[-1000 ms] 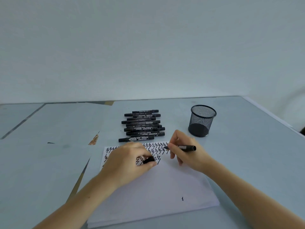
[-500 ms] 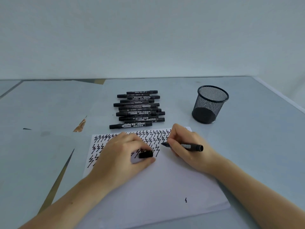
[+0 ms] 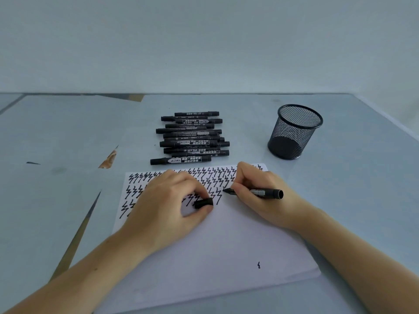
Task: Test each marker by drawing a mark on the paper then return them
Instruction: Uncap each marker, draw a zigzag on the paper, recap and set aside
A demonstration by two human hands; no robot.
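Right hand (image 3: 260, 196) is pinching an uncapped black marker (image 3: 256, 191) between thumb and curled fingers, the felt tip pointing left and sitting at the paper (image 3: 226, 245) just beside the last zigzag mark. The marker is lying nearly flat, its blunt rear end sticking out to the right past the hand; a pale label with small print is showing on the barrel.

Left hand (image 3: 167, 207) is resting on the paper, fingers curled, gripping the marker's black cap (image 3: 204, 202) between thumb and fingertips — cap lying sideways, short and stubby.

Paper is white, lying on the grey table (image 3: 351, 189); black zigzag marks (image 3: 213, 177) are running in rows across its top part, partly hidden under both hands, and one small stray mark (image 3: 258, 265) is sitting low on the right.

Behind the paper a pile of capped black markers (image 3: 191, 138) is lying in rows, labels facing up — nearest one just beyond the paper's top edge. Black mesh pen cup (image 3: 294, 131) is standing upright to the right of the pile, well apart from it.
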